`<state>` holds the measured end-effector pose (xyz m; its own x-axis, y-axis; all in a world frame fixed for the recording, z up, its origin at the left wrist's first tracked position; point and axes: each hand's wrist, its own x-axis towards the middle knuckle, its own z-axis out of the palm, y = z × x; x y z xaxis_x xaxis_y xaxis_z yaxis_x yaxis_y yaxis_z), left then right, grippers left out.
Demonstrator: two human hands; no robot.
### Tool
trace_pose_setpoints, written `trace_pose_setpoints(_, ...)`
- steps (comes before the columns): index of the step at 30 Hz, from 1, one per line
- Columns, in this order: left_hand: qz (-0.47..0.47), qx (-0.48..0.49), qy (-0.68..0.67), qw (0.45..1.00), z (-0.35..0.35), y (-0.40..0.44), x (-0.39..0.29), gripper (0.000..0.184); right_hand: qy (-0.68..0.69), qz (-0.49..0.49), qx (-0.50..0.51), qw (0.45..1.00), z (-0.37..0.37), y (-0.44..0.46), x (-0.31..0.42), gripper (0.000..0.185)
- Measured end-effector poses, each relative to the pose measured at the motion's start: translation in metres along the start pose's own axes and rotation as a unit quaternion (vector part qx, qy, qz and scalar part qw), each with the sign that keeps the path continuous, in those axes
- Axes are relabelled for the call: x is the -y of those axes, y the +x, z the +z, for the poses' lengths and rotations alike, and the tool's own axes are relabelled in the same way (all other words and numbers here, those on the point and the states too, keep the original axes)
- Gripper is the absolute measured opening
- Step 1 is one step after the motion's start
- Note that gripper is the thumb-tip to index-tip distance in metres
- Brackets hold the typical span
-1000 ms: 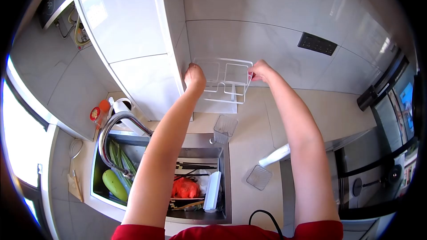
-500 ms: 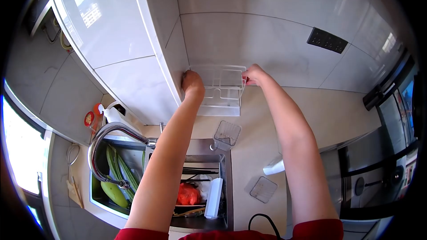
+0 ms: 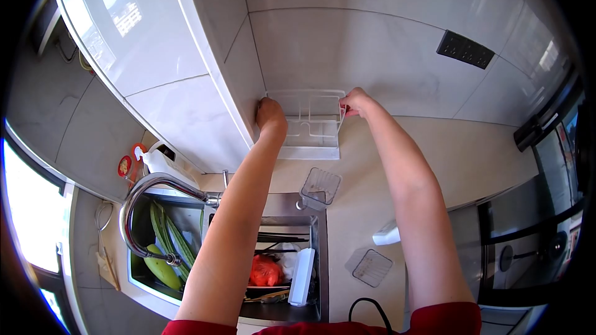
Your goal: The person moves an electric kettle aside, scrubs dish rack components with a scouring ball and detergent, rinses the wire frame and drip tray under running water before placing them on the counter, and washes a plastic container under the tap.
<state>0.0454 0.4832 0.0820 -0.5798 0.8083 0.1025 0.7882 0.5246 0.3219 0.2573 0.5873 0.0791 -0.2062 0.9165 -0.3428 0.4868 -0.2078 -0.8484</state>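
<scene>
A white rack [image 3: 308,129] with a pale tray base stands on the counter against the back wall, in the corner beside the tall cabinet. My left hand [image 3: 270,115] is closed on its left side, with the fingertips hidden behind the hand. At the opposite side, my right hand [image 3: 357,102] pinches the rack's upright edge. In front of the rack, a clear ribbed plastic container [image 3: 320,187] rests by the sink's corner. Another clear ribbed container [image 3: 372,267] lies nearer to me on the counter.
Below my left arm is a steel sink [image 3: 322,254] holding a red plastic bag [image 3: 266,271] and a white tray [image 3: 302,277]. A curved faucet [image 3: 128,211] rises over green vegetables [image 3: 162,271]. A white object [image 3: 387,234] lies beside my right forearm. A black socket strip [image 3: 465,49] is on the wall.
The view has shifted slightly. Both hands keep hold of the rack's sides, and its upper bars appear at a slightly different angle. The loose containers stay on the counter.
</scene>
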Motion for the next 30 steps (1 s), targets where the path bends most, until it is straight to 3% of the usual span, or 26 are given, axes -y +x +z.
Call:
trace_pose_setpoints(9, 0.074, 0.017, 0.124, 0.989, 0.018, 0.011, 0.003, 0.027, 0.031, 0.006, -0.021, 0.999, 0.006, 0.010, -0.008, 0.016)
trace_pose_setpoints(11, 0.168, -0.032, 0.252, 0.953, 0.042, 0.027, 0.012, 0.033, 0.054, 0.004, -0.023, 0.998, 0.007, 0.013, -0.011, 0.016)
trace_pose_setpoints(12, 0.170, -0.030, 0.253, 0.952, 0.040, 0.024, 0.010, 0.033, 0.050, 0.001, -0.018, 0.999, 0.007, 0.015, -0.012, 0.015)
trace_pose_setpoints(17, 0.085, -0.009, 0.147, 0.985, 0.034, 0.021, 0.008, 0.042, 0.055, -0.008, -0.007, 0.998, 0.006, 0.016, -0.012, 0.020)
trace_pose_setpoints(21, 0.083, 0.006, 0.141, 0.986, 0.012, -0.009, 0.004, 0.047, 0.124, 0.015, -0.013, 0.992, 0.002, 0.012, -0.010, 0.026)
trace_pose_setpoints(23, 0.212, -0.131, 0.171, 0.953, 0.011, -0.027, 0.012, 0.043, 0.162, 0.033, -0.023, 0.986, -0.005, 0.011, -0.013, 0.025)
trace_pose_setpoints(24, 0.211, -0.131, 0.171, 0.953, 0.006, -0.042, 0.018, 0.043, 0.161, 0.061, -0.045, 0.984, -0.008, 0.008, -0.018, 0.022)
trace_pose_setpoints(26, 0.318, -0.137, -0.010, 0.938, -0.006, -0.076, 0.031, 0.038, 0.157, 0.087, -0.068, 0.981, -0.011, 0.006, -0.033, 0.018)
trace_pose_setpoints(28, 0.227, -0.045, -0.096, 0.968, 0.058, -0.080, 0.062, 0.038, 0.015, 0.108, -0.058, 0.992, 0.000, 0.021, -0.070, 0.011)
trace_pose_setpoints(30, 0.027, 0.193, -0.258, 0.946, 0.104, -0.067, 0.084, 0.031, 0.011, 0.131, -0.029, 0.991, 0.015, 0.042, -0.106, 0.010)
